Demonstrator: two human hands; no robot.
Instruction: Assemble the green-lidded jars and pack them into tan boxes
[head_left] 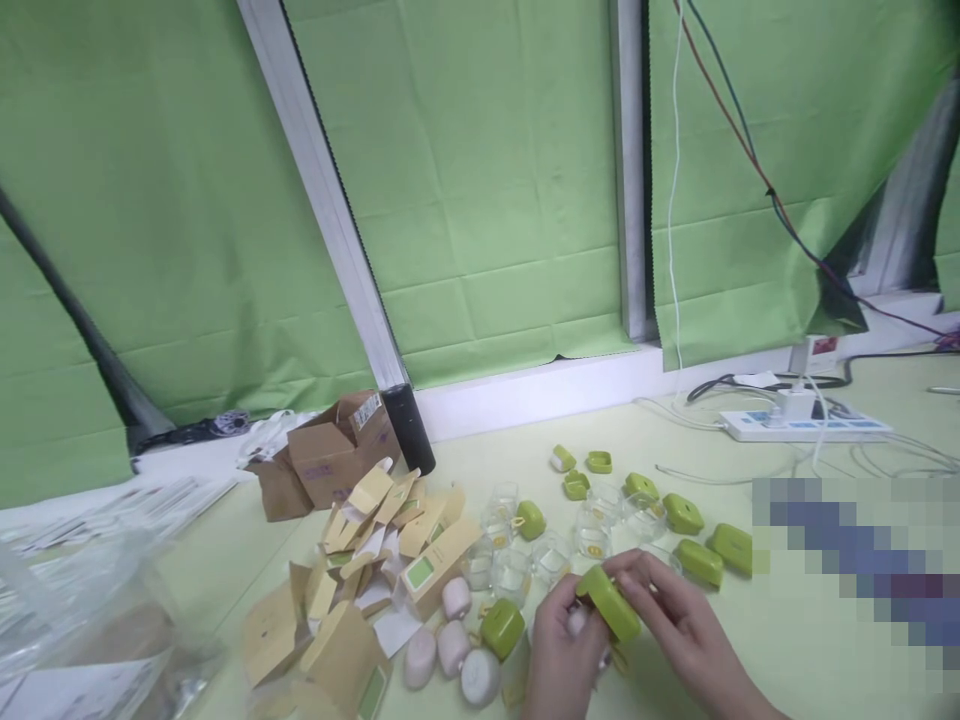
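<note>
My left hand (561, 645) grips a small glossy green case (611, 603), tilted, at the lower right of the table. The fingers of my right hand (667, 605) press on the case's far right side. Something pale shows between the left fingers beneath the case, partly hidden. Left of my hands lies another green case (502, 628) beside several rounded white pieces (453, 647). Beyond my hands stand several clear plastic cups (551, 557), some with yellow marks. More green cases (699, 563) lie to the right.
Opened tan cardboard packets (442, 560) pile up on the left, near a brown carton (322, 465) and a black cylinder (409, 430). A white power strip (802, 428) with cables lies at the back right. Clear plastic bags (97, 610) sit at far left.
</note>
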